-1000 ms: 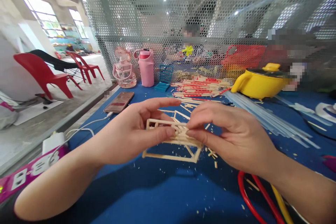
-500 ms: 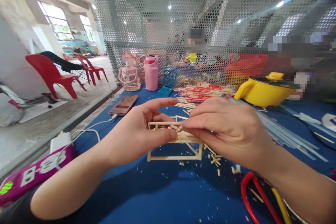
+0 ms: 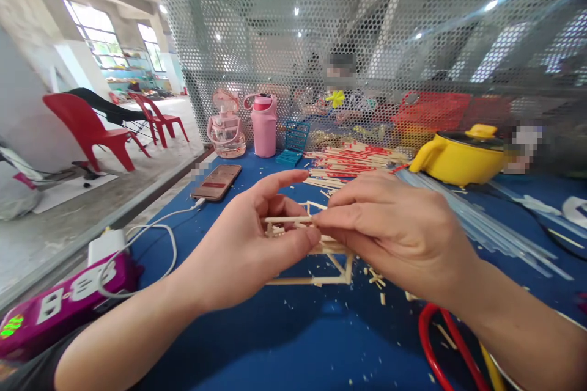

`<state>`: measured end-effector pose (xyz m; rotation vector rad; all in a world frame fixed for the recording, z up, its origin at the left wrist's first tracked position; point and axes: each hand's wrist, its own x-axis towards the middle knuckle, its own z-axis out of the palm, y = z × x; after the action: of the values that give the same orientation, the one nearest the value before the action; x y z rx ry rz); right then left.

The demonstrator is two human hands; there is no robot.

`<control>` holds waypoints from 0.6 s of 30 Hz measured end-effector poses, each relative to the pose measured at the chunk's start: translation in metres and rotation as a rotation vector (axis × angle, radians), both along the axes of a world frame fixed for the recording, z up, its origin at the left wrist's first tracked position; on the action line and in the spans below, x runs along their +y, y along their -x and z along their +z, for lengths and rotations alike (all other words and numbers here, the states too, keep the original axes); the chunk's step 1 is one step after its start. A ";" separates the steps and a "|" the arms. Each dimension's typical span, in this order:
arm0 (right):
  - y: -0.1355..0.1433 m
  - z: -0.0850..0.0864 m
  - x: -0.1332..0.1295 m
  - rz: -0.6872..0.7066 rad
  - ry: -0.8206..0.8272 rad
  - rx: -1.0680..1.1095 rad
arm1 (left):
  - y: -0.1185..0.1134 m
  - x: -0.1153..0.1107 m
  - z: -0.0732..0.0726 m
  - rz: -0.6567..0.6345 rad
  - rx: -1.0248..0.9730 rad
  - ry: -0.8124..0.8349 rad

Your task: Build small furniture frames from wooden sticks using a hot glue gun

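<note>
A small frame of pale wooden sticks (image 3: 316, 280) is held above the blue table, its middle covered by my hands. My left hand (image 3: 238, 244) grips its left side, thumb along the front and index finger stretched out above. From the right, my right hand (image 3: 398, 226) pinches thumb and fingers together at the end of a thin wooden stick (image 3: 287, 220) along the frame's upper edge. Its fingertips almost meet my left thumb. Short stick pieces show between the hands; exactly what lies inside the right pinch is partly hidden.
Behind my hands lies a pile of red-marked sticks (image 3: 353, 159). A yellow pot (image 3: 463, 159) and clear plastic strips (image 3: 481, 226) are to the right, red-handled pliers (image 3: 428, 342) in front. A phone (image 3: 217, 183), pink bottle (image 3: 265, 128) and purple power strip (image 3: 68, 299) stand left.
My left thumb has slid slightly right, closer to the right fingertips. My left hand and the frame sit a little lower, and the hand covers more of the frame's left side.
</note>
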<state>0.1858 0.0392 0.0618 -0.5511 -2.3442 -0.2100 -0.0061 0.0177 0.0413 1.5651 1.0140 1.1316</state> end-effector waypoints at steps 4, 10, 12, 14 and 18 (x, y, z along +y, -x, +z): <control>0.002 0.000 -0.001 -0.024 0.024 0.017 | -0.001 0.000 0.000 0.032 -0.008 0.013; -0.004 0.000 -0.002 -0.136 0.288 0.119 | -0.002 0.000 0.000 0.050 -0.045 0.029; -0.004 -0.001 -0.003 -0.123 0.344 0.148 | -0.003 -0.001 0.000 0.058 -0.066 0.048; -0.002 -0.003 -0.003 -0.090 0.389 0.185 | -0.004 -0.002 0.001 0.050 -0.087 0.065; 0.005 -0.008 -0.002 -0.022 0.523 0.285 | -0.004 -0.004 0.002 0.025 -0.092 0.070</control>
<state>0.1811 0.0368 0.0537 -0.7967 -2.1040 0.4580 -0.0021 0.0140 0.0435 1.4354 1.0038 1.1624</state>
